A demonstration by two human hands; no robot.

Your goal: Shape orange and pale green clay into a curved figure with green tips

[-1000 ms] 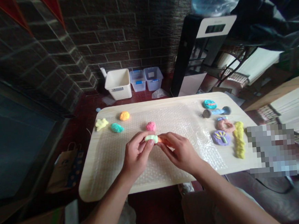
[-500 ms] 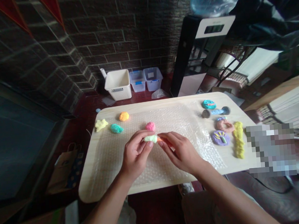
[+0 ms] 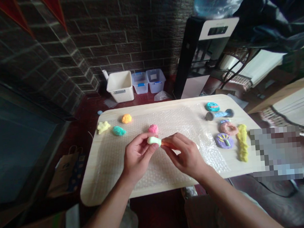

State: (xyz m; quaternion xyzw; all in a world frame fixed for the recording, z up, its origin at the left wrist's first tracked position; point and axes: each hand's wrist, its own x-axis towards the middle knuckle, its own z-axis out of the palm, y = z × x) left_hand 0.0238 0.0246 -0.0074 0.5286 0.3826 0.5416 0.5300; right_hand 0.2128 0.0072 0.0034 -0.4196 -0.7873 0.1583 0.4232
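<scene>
Turned since the earlier frame, the pale green piece shows a smoother rounded end, just on the wearer's side of the pink ball. Left hand pinches it; right hand pinches the adjoining orange piece.

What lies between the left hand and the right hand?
In the head view, a pale green piece, held by the left hand, meets an orange part mostly hidden by the right hand.

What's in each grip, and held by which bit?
A pale green and orange, stubby claylike piece: the left grip pinches its green part, the right grip its orange part.
</scene>
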